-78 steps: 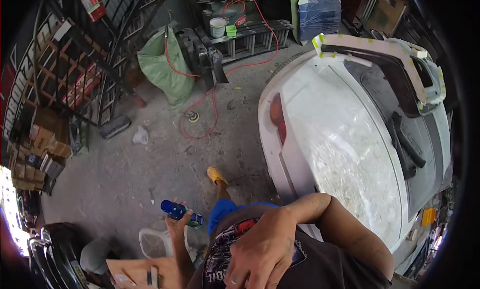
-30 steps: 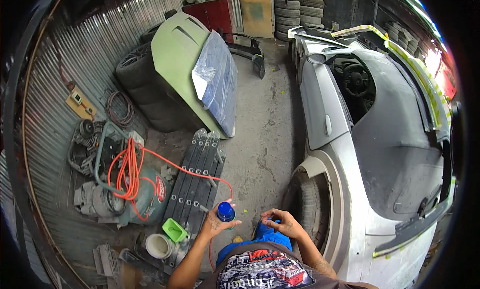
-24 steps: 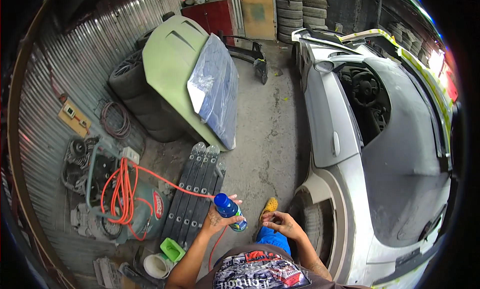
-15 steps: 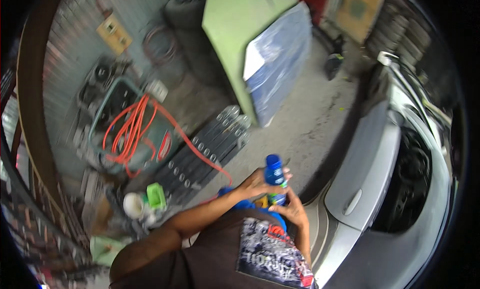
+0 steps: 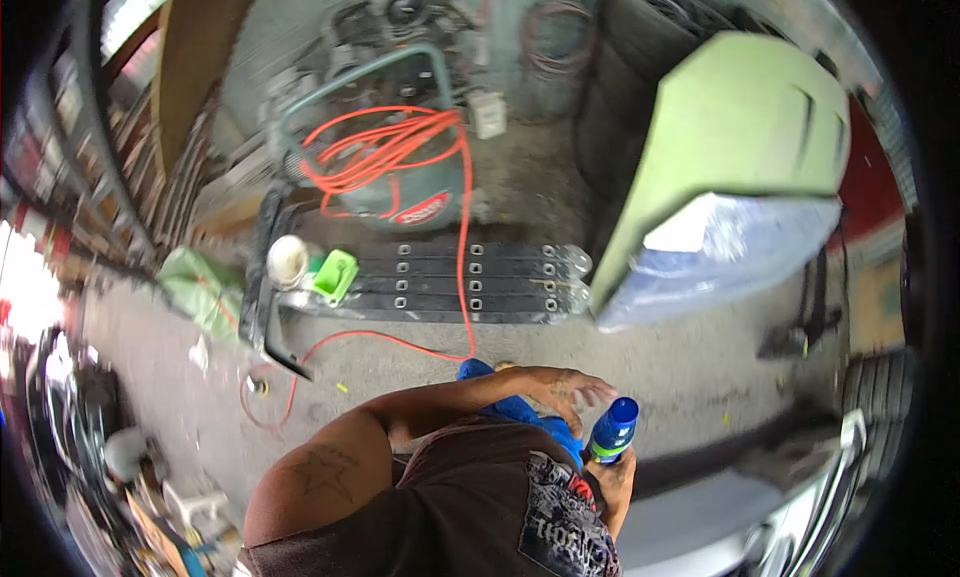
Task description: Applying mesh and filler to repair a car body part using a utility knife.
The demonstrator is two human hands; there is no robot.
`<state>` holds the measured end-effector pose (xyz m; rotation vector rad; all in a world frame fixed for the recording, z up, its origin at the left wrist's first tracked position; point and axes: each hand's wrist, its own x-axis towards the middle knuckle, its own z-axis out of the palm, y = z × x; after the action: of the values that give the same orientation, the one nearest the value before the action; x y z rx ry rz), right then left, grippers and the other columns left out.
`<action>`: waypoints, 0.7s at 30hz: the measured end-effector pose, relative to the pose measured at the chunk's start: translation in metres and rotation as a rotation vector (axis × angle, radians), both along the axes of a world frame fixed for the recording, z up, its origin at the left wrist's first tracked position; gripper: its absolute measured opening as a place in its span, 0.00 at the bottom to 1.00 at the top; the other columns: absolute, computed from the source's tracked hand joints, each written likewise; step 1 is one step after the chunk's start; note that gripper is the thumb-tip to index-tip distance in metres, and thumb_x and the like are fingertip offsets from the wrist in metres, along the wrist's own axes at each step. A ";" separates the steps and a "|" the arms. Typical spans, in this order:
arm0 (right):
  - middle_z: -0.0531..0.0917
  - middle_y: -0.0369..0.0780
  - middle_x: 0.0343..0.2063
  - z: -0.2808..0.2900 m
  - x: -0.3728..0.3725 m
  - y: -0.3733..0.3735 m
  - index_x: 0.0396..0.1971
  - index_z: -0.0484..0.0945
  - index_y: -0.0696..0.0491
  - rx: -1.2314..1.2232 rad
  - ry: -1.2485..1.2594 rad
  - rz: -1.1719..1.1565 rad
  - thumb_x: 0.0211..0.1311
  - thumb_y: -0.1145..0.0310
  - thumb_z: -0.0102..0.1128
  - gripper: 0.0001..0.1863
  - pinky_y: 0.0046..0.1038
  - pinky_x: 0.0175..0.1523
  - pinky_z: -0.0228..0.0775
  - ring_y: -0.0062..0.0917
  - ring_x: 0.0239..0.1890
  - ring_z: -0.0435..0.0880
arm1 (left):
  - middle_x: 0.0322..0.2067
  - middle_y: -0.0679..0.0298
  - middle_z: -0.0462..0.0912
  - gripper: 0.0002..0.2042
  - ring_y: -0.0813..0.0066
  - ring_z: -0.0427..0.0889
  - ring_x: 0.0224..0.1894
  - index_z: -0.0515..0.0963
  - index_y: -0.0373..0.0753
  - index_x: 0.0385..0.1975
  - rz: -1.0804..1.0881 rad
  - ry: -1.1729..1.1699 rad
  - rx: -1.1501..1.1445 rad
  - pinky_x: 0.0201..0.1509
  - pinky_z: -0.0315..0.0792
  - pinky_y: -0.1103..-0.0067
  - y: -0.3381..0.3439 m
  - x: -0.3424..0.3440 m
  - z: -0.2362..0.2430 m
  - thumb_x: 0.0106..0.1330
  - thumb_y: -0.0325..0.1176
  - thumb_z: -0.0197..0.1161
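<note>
Blue, green-banded plastic bottle (image 5: 613,430): right hand (image 5: 614,477), fingers wrapped round lower part; left hand (image 5: 568,388), fingers spread, alongside; best kept level.

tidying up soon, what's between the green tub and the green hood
The head view shows black ladder between the green tub and green hood, with the red hose crossing over it.

Compressor (image 5: 425,192), orange hose (image 5: 400,147) coiled over it. Folded ladder (image 5: 440,277); green tub (image 5: 336,275) and white bucket (image 5: 289,264) at left end. Green hood (image 5: 735,117), plastic-wrapped panel (image 5: 725,262) against it. Tyres (image 5: 622,107), stacked.
</note>
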<state>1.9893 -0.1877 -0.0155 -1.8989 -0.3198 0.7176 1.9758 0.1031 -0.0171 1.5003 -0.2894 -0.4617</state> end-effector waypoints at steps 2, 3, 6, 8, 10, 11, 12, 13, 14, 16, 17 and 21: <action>0.83 0.39 0.40 -0.006 0.035 0.008 0.49 0.75 0.58 0.076 0.044 0.104 0.42 0.70 0.77 0.31 0.28 0.49 0.74 0.25 0.38 0.81 | 0.54 0.54 0.79 0.38 0.62 0.78 0.57 0.71 0.38 0.61 0.316 0.109 0.270 0.59 0.73 0.69 0.021 -0.012 -0.027 0.49 0.42 0.79; 0.83 0.38 0.40 -0.012 0.055 0.014 0.49 0.74 0.58 0.128 0.112 0.175 0.43 0.70 0.77 0.31 0.28 0.48 0.74 0.24 0.38 0.81 | 0.48 0.53 0.83 0.33 0.62 0.83 0.51 0.77 0.38 0.55 0.526 0.139 0.471 0.54 0.76 0.70 0.029 -0.023 -0.050 0.47 0.43 0.80; 0.82 0.37 0.40 -0.015 0.104 0.046 0.51 0.73 0.57 0.343 0.442 0.271 0.43 0.70 0.78 0.32 0.28 0.50 0.74 0.23 0.39 0.80 | 0.39 0.53 0.86 0.23 0.64 0.85 0.43 0.84 0.37 0.42 0.774 0.012 0.799 0.48 0.77 0.71 0.058 -0.068 -0.074 0.50 0.44 0.77; 0.82 0.36 0.40 -0.023 0.140 0.070 0.53 0.72 0.56 0.229 0.313 0.524 0.42 0.74 0.79 0.35 0.27 0.48 0.75 0.23 0.39 0.81 | 0.44 0.53 0.86 0.17 0.63 0.85 0.42 0.84 0.36 0.44 0.839 0.355 0.575 0.48 0.77 0.70 0.066 -0.097 -0.040 0.60 0.40 0.72; 0.81 0.36 0.42 -0.018 0.163 0.107 0.52 0.72 0.55 0.082 0.128 0.812 0.40 0.70 0.82 0.37 0.26 0.51 0.72 0.21 0.44 0.79 | 0.38 0.52 0.86 0.15 0.64 0.86 0.39 0.85 0.36 0.41 1.096 0.282 0.492 0.45 0.77 0.70 0.058 -0.135 -0.035 0.61 0.40 0.71; 0.81 0.36 0.42 -0.024 0.169 0.116 0.52 0.72 0.55 0.077 0.127 0.855 0.40 0.70 0.82 0.37 0.26 0.51 0.72 0.21 0.44 0.79 | 0.31 0.51 0.87 0.14 0.64 0.86 0.36 0.86 0.36 0.39 1.258 0.173 0.401 0.42 0.77 0.70 0.047 -0.153 -0.037 0.62 0.41 0.70; 0.81 0.37 0.42 -0.038 0.172 0.128 0.52 0.72 0.55 0.073 0.028 0.900 0.39 0.70 0.82 0.37 0.26 0.52 0.72 0.22 0.44 0.79 | 0.35 0.51 0.87 0.15 0.65 0.86 0.37 0.85 0.35 0.42 1.322 0.204 0.443 0.42 0.77 0.72 0.038 -0.173 -0.043 0.65 0.42 0.67; 0.81 0.37 0.42 -0.022 0.161 0.151 0.51 0.72 0.55 0.076 -0.070 0.954 0.38 0.70 0.83 0.36 0.27 0.52 0.71 0.24 0.45 0.79 | 0.35 0.51 0.87 0.15 0.65 0.86 0.37 0.85 0.35 0.42 1.372 0.210 0.440 0.42 0.77 0.72 0.027 -0.197 -0.052 0.65 0.42 0.67; 0.82 0.40 0.41 -0.004 0.149 0.175 0.48 0.72 0.55 0.042 0.039 1.034 0.38 0.68 0.83 0.35 0.30 0.53 0.72 0.28 0.45 0.80 | 0.35 0.50 0.87 0.17 0.66 0.85 0.36 0.85 0.34 0.42 1.483 0.253 0.440 0.42 0.77 0.72 0.014 -0.220 -0.062 0.66 0.44 0.67; 0.82 0.41 0.40 -0.022 0.139 0.204 0.47 0.72 0.55 0.019 -0.055 1.152 0.38 0.67 0.83 0.35 0.32 0.52 0.72 0.29 0.44 0.80 | 0.36 0.50 0.87 0.19 0.67 0.85 0.36 0.84 0.33 0.41 1.590 0.276 0.419 0.43 0.77 0.73 0.000 -0.245 -0.054 0.67 0.46 0.66; 0.81 0.42 0.40 -0.031 0.134 0.216 0.46 0.72 0.55 0.001 -0.134 1.240 0.38 0.66 0.82 0.34 0.33 0.51 0.72 0.30 0.43 0.80 | 0.37 0.51 0.87 0.19 0.66 0.85 0.38 0.83 0.33 0.44 1.619 0.374 0.388 0.45 0.77 0.72 -0.007 -0.255 -0.040 0.69 0.45 0.63; 0.78 0.42 0.39 -0.022 0.053 0.281 0.45 0.73 0.54 0.153 -0.295 1.425 0.38 0.67 0.82 0.32 0.33 0.50 0.70 0.34 0.42 0.78 | 0.43 0.53 0.85 0.22 0.69 0.83 0.43 0.79 0.32 0.52 1.861 0.444 0.031 0.50 0.75 0.74 -0.013 -0.302 -0.014 0.73 0.46 0.58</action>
<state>2.0427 0.0932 -0.0374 -1.3946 -1.9403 1.2199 1.6734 0.0906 -0.0312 1.0761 1.3899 0.7154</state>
